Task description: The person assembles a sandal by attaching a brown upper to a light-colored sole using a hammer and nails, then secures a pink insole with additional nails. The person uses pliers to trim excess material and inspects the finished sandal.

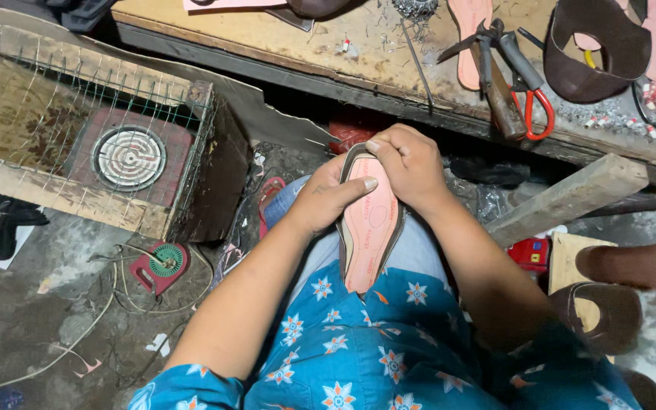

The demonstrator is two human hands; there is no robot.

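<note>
Here, both hands press a shoe sole held over the lap.
The left hand (328, 199) grasps the left edge of the pink insole (370, 224), thumb flat on its smooth face; the right hand (411, 163) clenches around the far tip and dark brown leather rim. Beyond lies a scuffed wooden tabletop (358, 45) with red-handled pliers (529, 95); far left, a wire-meshed wooden box (100, 144) holds a round coil heater (129, 157).

A pink insole (370, 228) set in a dark brown shoe upper (347, 235) lies lengthwise on the lap, toe end away.
</note>
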